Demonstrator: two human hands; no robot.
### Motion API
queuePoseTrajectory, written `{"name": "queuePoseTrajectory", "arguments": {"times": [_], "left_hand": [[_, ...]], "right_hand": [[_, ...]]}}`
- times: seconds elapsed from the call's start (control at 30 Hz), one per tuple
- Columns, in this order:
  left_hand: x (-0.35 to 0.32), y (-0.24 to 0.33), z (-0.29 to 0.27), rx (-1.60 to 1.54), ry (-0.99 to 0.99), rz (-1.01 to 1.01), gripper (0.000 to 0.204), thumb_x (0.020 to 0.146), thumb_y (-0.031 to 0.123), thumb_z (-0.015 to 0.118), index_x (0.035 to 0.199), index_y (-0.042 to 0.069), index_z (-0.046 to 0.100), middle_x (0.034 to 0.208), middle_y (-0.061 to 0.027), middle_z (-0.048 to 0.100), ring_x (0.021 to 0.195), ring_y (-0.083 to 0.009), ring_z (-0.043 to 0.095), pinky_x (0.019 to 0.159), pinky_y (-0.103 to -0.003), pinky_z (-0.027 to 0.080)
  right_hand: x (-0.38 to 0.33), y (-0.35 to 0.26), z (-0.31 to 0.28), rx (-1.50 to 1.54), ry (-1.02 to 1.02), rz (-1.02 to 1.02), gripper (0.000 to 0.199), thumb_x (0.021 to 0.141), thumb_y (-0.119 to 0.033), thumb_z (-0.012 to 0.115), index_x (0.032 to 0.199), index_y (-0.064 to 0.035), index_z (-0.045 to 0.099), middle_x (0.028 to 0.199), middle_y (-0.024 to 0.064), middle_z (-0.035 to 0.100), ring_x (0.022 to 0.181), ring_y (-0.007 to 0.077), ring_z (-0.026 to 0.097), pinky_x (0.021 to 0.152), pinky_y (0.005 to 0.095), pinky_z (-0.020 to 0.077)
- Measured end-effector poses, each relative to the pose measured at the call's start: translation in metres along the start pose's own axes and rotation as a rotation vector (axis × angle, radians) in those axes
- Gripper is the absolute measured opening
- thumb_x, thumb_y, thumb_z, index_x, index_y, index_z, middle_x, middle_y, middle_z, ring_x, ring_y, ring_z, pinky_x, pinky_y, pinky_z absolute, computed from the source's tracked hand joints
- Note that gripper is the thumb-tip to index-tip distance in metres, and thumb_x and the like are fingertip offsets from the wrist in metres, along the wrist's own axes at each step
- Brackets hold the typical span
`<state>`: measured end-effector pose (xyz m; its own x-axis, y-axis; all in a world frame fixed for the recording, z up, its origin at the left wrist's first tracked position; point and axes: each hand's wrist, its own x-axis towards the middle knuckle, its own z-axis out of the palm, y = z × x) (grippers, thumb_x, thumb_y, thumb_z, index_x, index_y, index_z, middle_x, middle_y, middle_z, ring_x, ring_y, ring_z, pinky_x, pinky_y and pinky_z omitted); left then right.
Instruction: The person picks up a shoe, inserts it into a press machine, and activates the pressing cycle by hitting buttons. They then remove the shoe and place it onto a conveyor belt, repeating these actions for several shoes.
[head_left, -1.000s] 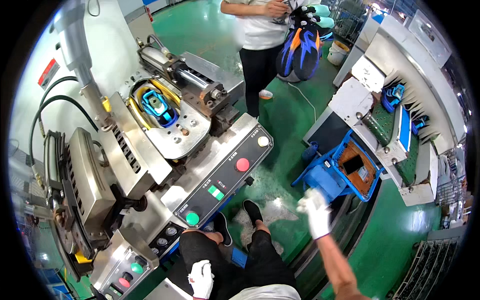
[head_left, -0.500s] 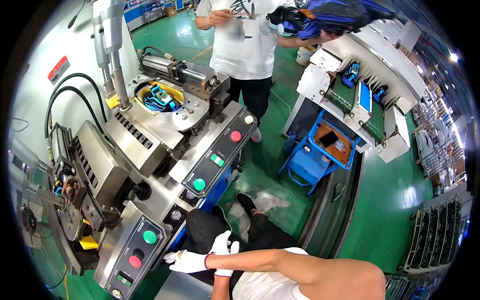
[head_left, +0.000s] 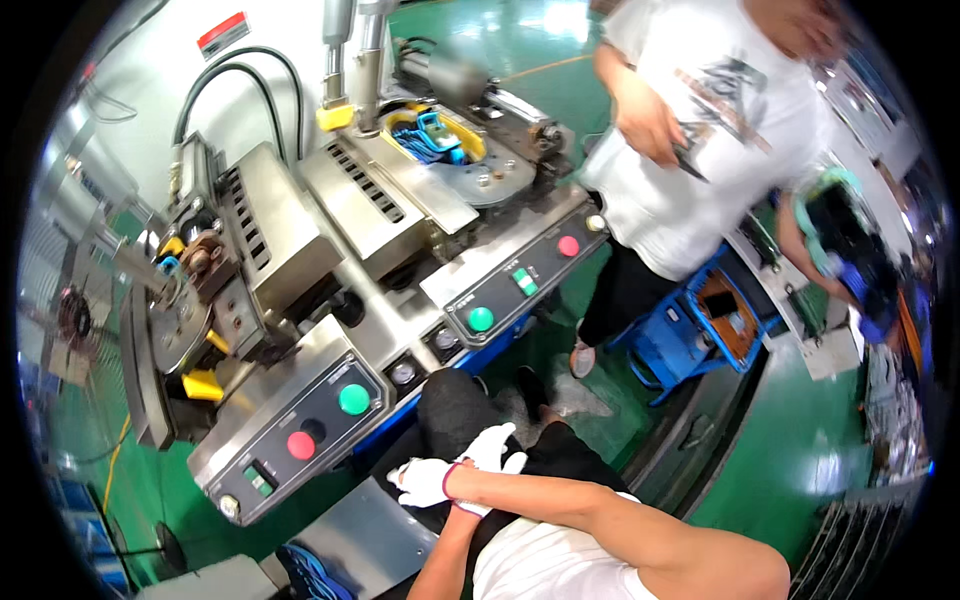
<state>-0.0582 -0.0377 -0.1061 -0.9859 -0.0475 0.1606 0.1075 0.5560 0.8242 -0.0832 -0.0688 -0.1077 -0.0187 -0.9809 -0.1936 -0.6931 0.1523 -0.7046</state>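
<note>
My right forearm crosses over my left near the wrists, above my dark-trousered lap. My left hand (head_left: 490, 447), in a white glove, has its fingers stretched out and apart. My right hand (head_left: 424, 483), gloved too, lies to its left with the fingers loosely extended. I see nothing held in either. Nearest to them is the metal control console (head_left: 300, 425), with a green button (head_left: 353, 399) and a red button (head_left: 301, 445). Farther off, a blue shoe-like piece (head_left: 436, 136) sits in the yellow-lined clamp of the machine.
A co-worker (head_left: 715, 130) stands at the far right, a dark pointed item in one hand and a blue-black bundle (head_left: 860, 265) by the other arm. Behind is a blue cart (head_left: 660, 345). Blue shoes (head_left: 312, 572) lie beside a metal plate (head_left: 350, 530) at lower left.
My view has swung left, so the machine sits farther right. My right hand has come away from the console's edge. The co-worker is closer, with the bundle lowered.
</note>
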Motion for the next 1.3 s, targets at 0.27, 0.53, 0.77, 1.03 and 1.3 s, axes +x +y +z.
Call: {"name": "queuePoseTrajectory", "arguments": {"times": [0.27, 0.53, 0.77, 1.03, 1.3], "left_hand": [[-0.002, 0.007, -0.012, -0.020, 0.009, -0.003, 0.062, 0.083, 0.020, 0.080, 0.139, 0.006, 0.059, 0.118, -0.0157, 0.064, 0.086, -0.0258, 0.064, 0.081, -0.040, 0.055], [-0.005, 0.013, -0.018, -0.159, 0.019, -0.092, 0.054, 0.088, 0.025, 0.078, 0.136, 0.005, 0.061, 0.114, -0.0178, 0.066, 0.093, -0.0326, 0.065, 0.085, -0.043, 0.055], [0.004, 0.009, 0.006, 0.029, 0.004, 0.064, 0.054, 0.091, 0.031, 0.076, 0.138, 0.008, 0.062, 0.121, -0.0179, 0.067, 0.098, -0.0326, 0.067, 0.090, -0.043, 0.055], [0.002, -0.006, 0.021, -0.775, 0.118, -0.146, 0.036, 0.101, 0.025, 0.066, 0.130, 0.004, 0.060, 0.124, -0.0134, 0.066, 0.115, -0.0283, 0.064, 0.101, -0.041, 0.051], [-0.100, 0.054, -0.059, -0.088, 0.615, -0.484, 0.026, 0.100, 0.022, 0.064, 0.118, 0.004, 0.066, 0.111, -0.0136, 0.071, 0.103, -0.0311, 0.069, 0.087, -0.042, 0.055]], "right_hand": [[0.000, -0.008, -0.003, 0.031, -0.011, -0.004, 0.048, 0.094, -0.037, 0.066, 0.118, 0.0042, 0.062, 0.112, 0.0280, 0.071, 0.106, 0.0449, 0.069, 0.096, 0.0500, 0.0532], [0.028, -0.022, -0.021, 0.268, -0.053, 0.090, 0.066, 0.099, -0.044, 0.059, 0.145, 0.0025, 0.053, 0.141, 0.0305, 0.060, 0.129, 0.0451, 0.060, 0.112, 0.0476, 0.0460], [0.038, -0.008, -0.005, 0.447, 0.137, 0.042, 0.066, 0.099, -0.040, 0.062, 0.145, 0.0065, 0.053, 0.141, 0.0287, 0.062, 0.133, 0.0409, 0.059, 0.114, 0.0424, 0.0450], [0.001, -0.037, -0.062, 0.369, 0.274, -0.078, 0.031, 0.098, -0.030, 0.066, 0.111, -0.0020, 0.072, 0.117, 0.0177, 0.071, 0.111, 0.0378, 0.067, 0.098, 0.0437, 0.0538], [-0.028, -0.085, -0.079, 0.963, 0.024, 0.015, 0.052, 0.102, -0.004, 0.063, 0.151, 0.0031, 0.048, 0.142, 0.0205, 0.064, 0.118, 0.0236, 0.068, 0.101, 0.0370, 0.0570]]}}
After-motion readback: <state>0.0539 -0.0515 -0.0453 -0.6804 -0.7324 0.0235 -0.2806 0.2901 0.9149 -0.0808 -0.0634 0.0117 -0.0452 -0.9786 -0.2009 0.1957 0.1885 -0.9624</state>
